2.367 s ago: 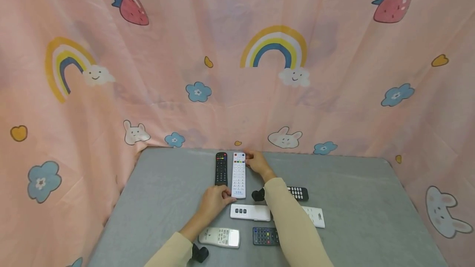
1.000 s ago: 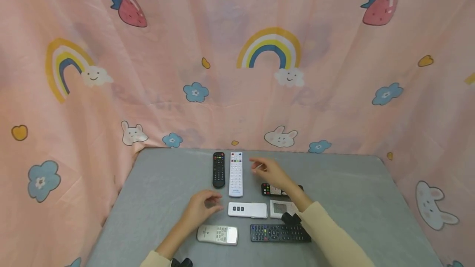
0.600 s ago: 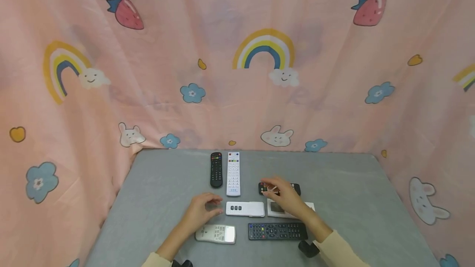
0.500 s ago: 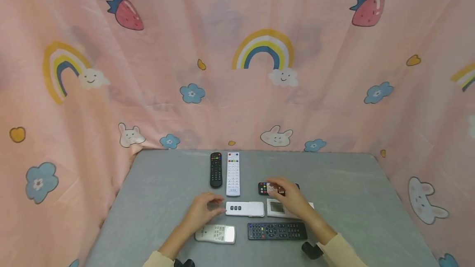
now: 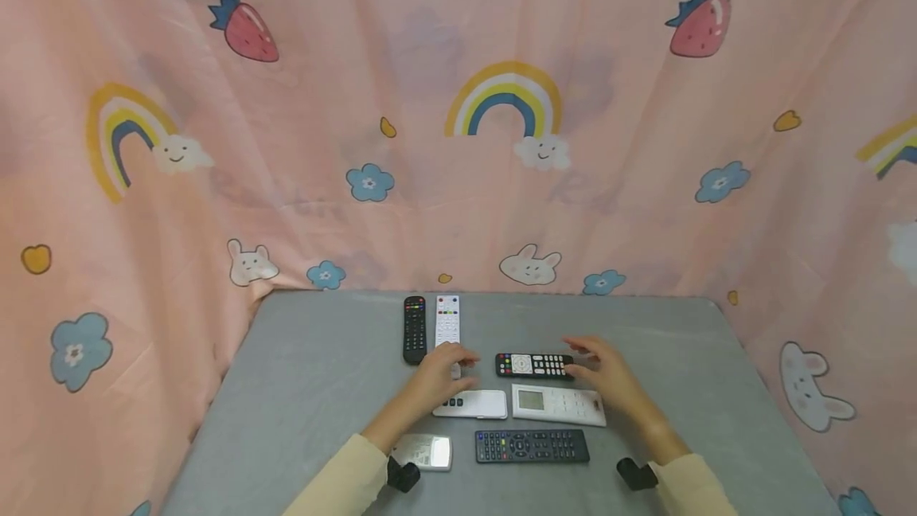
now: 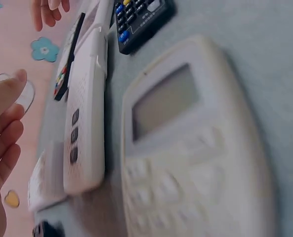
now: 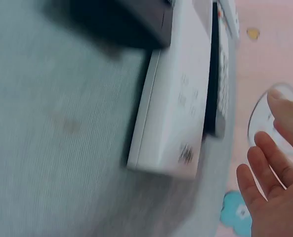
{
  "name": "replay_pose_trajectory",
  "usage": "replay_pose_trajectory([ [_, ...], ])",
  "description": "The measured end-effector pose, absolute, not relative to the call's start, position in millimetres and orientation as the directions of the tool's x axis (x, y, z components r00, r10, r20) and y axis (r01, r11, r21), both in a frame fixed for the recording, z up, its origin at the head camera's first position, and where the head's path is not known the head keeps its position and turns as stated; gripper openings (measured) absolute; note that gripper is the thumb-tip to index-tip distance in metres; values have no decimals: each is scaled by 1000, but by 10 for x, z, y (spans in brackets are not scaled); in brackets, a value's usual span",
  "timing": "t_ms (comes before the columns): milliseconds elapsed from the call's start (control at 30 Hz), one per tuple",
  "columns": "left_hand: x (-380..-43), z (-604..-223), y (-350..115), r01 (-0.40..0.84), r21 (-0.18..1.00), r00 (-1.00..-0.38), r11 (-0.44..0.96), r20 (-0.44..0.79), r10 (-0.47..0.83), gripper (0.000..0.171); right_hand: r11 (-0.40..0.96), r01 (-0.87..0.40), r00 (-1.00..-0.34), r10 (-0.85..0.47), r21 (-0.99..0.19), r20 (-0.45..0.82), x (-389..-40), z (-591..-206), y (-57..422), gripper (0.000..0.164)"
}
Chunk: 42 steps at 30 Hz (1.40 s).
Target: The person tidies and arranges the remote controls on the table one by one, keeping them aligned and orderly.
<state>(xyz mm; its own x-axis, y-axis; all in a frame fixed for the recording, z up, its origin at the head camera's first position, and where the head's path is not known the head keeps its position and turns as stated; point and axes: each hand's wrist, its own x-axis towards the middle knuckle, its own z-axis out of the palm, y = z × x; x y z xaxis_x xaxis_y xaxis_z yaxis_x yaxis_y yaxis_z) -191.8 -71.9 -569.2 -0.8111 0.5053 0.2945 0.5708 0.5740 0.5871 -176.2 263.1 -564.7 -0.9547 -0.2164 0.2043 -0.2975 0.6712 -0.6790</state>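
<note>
My left hand (image 5: 433,379) hovers, fingers relaxed and apart, over the lower end of a long white remote control (image 5: 447,318) and the left end of a white three-button remote (image 5: 485,404). My right hand (image 5: 612,379) holds nothing; its thumb and fingertips are spread at the right end of a small black remote (image 5: 533,365) with a white button ring. Below that lies a white remote with a small screen (image 5: 566,404). The right wrist view shows its plain end (image 7: 173,128) beside the spread right hand (image 7: 274,168).
A slim black remote (image 5: 415,331) stands lengthwise at the back left. Nearer the front lie a wide black remote (image 5: 532,446) and a cream remote with a screen (image 5: 433,452), partly behind the left sleeve. A pink patterned curtain (image 5: 401,229) borders the grey table (image 5: 680,388).
Both hands earlier touched the long white remote, then left it. The right hand has moved right and nearer, to the small black remote's right end; the left hand has just shifted right and away.
</note>
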Motion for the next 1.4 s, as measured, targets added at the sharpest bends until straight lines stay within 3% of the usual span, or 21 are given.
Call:
replay_pose_trajectory([
  [500,-2183,-5856,-281,482,515,-860,709,123,495,50,718,-233,-970,-216,-656,108,-1825,-5823,2863,53],
  [867,-2169,-5861,-147,459,441,-880,772,103,464,47,735,-243,-964,-255,-633,74,-1895,-5903,2873,58],
  [1200,-2152,-5879,-101,421,465,-899,779,99,426,46,758,-214,-972,-231,-616,54,-1893,-5914,2849,51],
  [1400,-2172,-5885,-81,366,566,-915,739,75,396,43,751,-245,-965,-248,-613,83,-1904,-5919,2852,50],
])
